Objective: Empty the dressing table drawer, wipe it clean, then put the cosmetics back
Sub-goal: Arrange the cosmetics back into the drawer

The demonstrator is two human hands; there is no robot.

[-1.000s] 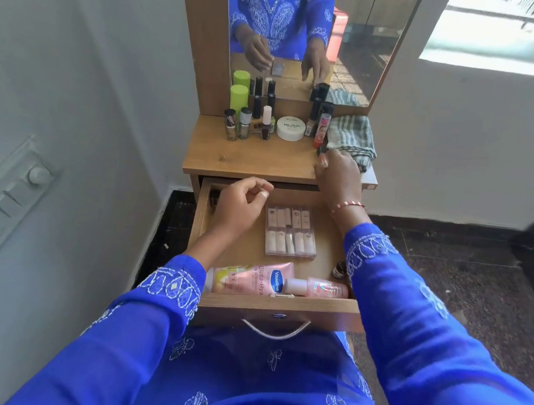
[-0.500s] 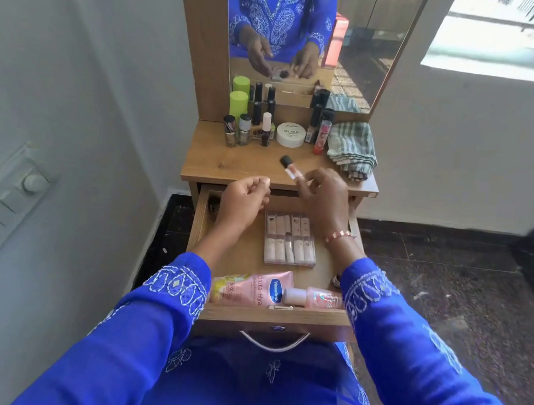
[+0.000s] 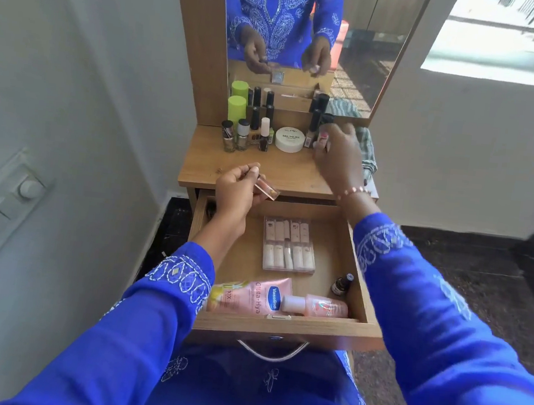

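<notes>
Wooden and pulled wide open, the drawer [image 3: 357,331] is sitting at 6 o'clock of the tabletop [image 3: 281,174] and is looking partly filled, so by my reading the cosmetics are going back in and the emptying and wiping appear finished, though nothing here proves the wipe. Inside, a clear case of small tubes [image 3: 288,245] is lying mid-drawer; a pink Vaseline tube [image 3: 251,296] and a pink bottle [image 3: 315,305] are resting along the front wall, with a small dark bottle [image 3: 342,283] at 3 o'clock. The left hand [image 3: 235,192] is pinching a small clear-bodied cosmetic [image 3: 265,189] above the drawer's back edge. The right hand [image 3: 338,153] is closing its fingers around a tube [image 3: 322,139] at 1 o'clock on the tabletop. Nail polish bottles [image 3: 246,134], a white jar [image 3: 289,139] and a folded cloth [image 3: 367,157] are waiting on top.
</notes>
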